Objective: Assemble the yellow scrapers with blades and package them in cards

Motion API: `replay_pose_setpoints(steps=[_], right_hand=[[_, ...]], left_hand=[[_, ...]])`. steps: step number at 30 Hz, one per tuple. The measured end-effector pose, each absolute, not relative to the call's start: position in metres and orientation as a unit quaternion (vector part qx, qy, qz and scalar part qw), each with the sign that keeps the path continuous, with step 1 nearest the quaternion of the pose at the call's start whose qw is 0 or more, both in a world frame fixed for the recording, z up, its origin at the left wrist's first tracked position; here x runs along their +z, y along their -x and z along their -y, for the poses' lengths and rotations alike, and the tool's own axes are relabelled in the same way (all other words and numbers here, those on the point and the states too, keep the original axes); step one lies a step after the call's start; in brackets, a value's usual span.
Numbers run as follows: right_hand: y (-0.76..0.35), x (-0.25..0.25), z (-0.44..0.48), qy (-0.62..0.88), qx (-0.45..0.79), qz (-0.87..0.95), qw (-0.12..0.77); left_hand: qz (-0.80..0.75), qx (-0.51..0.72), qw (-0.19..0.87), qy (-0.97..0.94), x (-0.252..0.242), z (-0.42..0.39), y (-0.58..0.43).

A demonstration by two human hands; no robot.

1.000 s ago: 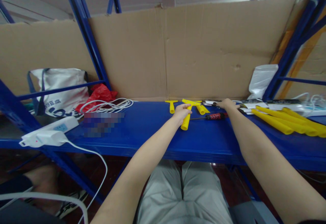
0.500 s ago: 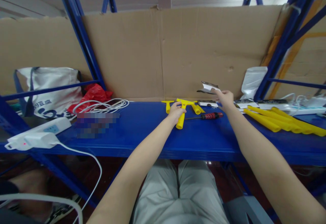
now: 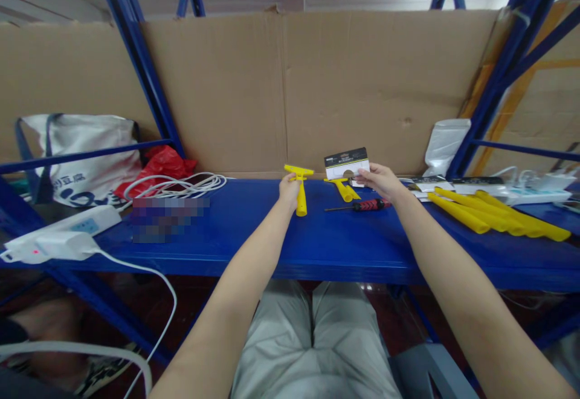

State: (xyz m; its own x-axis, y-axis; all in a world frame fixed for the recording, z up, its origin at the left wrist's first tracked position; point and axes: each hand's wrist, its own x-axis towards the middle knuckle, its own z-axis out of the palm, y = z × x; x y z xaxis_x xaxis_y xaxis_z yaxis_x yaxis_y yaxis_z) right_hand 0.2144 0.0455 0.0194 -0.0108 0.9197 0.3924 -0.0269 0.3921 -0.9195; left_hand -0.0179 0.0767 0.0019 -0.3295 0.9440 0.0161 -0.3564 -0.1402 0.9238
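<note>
My left hand (image 3: 289, 191) is closed around a yellow T-shaped scraper handle (image 3: 301, 204), its wide head up and its round grip pointing down, just over the blue table. In my right hand (image 3: 379, 180) a black-and-white printed card sleeve (image 3: 347, 162) is pinched at its right side and held up facing me. Behind and below the sleeve lie more yellow T-shaped pieces (image 3: 342, 191), partly covered by it. A screwdriver (image 3: 371, 205) with a red-and-black handle rests on the table below my right hand, its shaft pointing left.
Several yellow tapered tubes (image 3: 483, 213) lie at the right, by white packets and a power strip (image 3: 539, 196). At left are a power strip (image 3: 66, 236), coiled white cable (image 3: 194, 185), red plastic bag (image 3: 165, 166) and cloth bag (image 3: 97, 157). Cardboard (image 3: 217, 97) stands behind.
My left hand has moved left with the yellow scraper handle, away from the other yellow pieces. My right hand has brought the card sleeve left and lower, turning its printed face toward me.
</note>
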Motion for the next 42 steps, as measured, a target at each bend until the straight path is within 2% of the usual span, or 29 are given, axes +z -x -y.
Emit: replay_pose_setpoints(steps=[5,19,33,42], right_hand=[[-0.208,0.017,-0.039,0.369,0.484,0.614,0.503],[-0.185,0.011,-0.038,0.332,0.538,0.625,0.457],[-0.166,0.009,-0.035,0.314,0.503,0.637,0.493],[-0.160,0.007,-0.036,0.328,0.458,0.651,0.508]], left_hand=[[-0.406,0.724,0.500,-0.247,0.005,-0.084,0.030],[-0.363,0.768,0.504,-0.156,0.004,-0.088,0.028],[-0.363,0.694,0.587,-0.205,0.004,-0.085,0.026],[-0.337,0.698,0.583,-0.243,0.005,-0.081,0.025]])
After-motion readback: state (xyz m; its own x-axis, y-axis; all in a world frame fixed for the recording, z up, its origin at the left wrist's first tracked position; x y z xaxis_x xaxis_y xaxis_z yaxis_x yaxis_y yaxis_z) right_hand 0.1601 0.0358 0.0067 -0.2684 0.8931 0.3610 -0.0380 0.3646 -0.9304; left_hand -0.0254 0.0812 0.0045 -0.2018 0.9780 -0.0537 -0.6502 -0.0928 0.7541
